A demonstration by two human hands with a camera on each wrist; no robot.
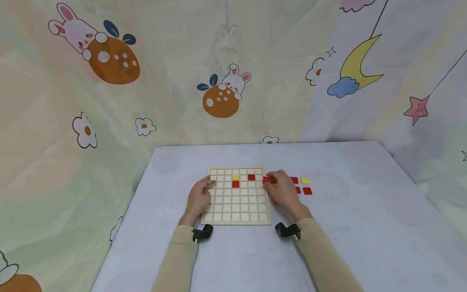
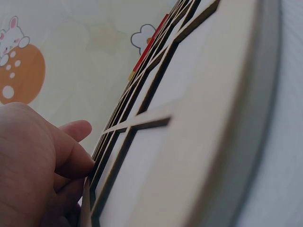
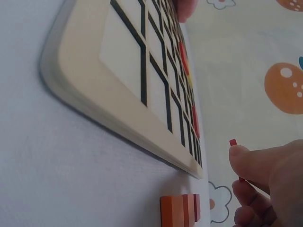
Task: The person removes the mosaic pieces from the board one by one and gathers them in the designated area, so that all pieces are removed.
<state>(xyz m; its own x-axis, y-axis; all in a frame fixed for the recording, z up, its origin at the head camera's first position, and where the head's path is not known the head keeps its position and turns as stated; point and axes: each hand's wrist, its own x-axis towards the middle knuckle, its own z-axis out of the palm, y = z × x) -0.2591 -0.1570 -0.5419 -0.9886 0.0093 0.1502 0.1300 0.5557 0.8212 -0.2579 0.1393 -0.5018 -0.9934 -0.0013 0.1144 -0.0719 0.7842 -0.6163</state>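
Observation:
My left hand [image 1: 198,198] rests at the left edge of a pale wooden grid board [image 1: 236,223], its fingertips on the frame and outer squares. In the left wrist view the fingers [image 2: 71,153] touch the board's dark-lined grid. Past the board's upper right edge, my right hand [image 1: 284,192] pinches a small red square tile [image 1: 266,179] between thumb and fingers; the right wrist view shows the tile [image 3: 232,142] nearly edge-on, raised off the table. On the grid sit a yellow tile [image 1: 235,177], a red tile [image 1: 235,184] just below it and another red tile [image 1: 251,177] farther right.
Right of my right hand lie loose tiles, including a yellow one [image 1: 305,181] and a red one [image 1: 307,191]. An orange tile [image 3: 171,211] lies near the board's right side, partly hidden by my hand in the head view. A patterned curtain [image 1: 175,81] hangs behind the table [image 1: 350,227].

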